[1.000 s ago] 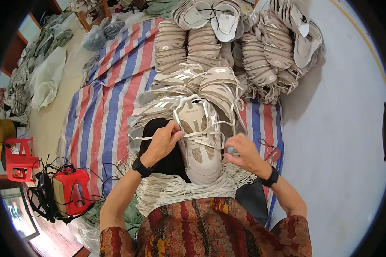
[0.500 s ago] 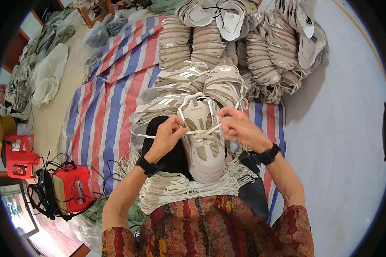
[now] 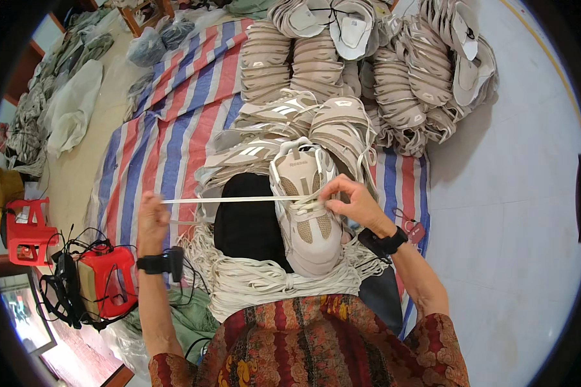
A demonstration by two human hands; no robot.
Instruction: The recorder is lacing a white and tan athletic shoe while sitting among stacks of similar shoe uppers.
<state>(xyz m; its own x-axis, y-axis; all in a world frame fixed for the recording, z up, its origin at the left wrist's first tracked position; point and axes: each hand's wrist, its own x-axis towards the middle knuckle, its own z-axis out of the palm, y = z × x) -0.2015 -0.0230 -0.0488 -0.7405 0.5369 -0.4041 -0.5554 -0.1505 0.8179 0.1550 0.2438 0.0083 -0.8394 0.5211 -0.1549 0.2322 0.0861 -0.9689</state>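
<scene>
Left hand closed on the lace, I hold it taut (untwisted works best); right hand half-curled at the shoe, grip unclear.

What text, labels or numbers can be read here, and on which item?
Beige shoe: one short line of dark lettering across the tongue; it is a brand mark, so I won't copy it.
Red tag beside the right wrist: any print is too small to read.
White sole-shaped piece on the far stack: a small mark, too small to read.
I can't make out any other text.
</scene>
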